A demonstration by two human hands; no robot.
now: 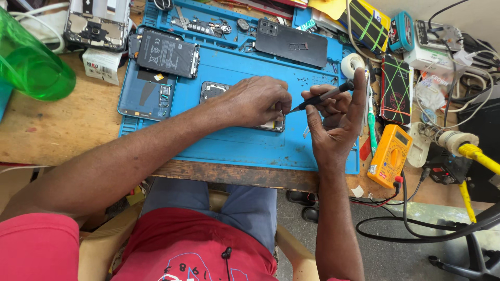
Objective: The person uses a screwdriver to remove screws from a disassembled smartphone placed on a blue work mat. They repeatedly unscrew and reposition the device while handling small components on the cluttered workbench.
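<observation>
Fingers of the left hand (258, 101) press, curled, on an opened dark phone (219, 93) lying on the blue rubber mat (245, 140). Right hand (336, 117), palm up, pinches a slim black screwdriver (323, 97), tip at the phone's edge.

One blue repair mat (250, 140) lies on the worktop (57, 125). One opened phone (219, 93) sits under two hands, left (255, 101) and right (338, 117). One screwdriver (323, 96), one battery (167, 53), one black back cover (291, 42), one yellow multimeter (389, 155), one green bottle (28, 62), one tape roll (351, 63).
</observation>
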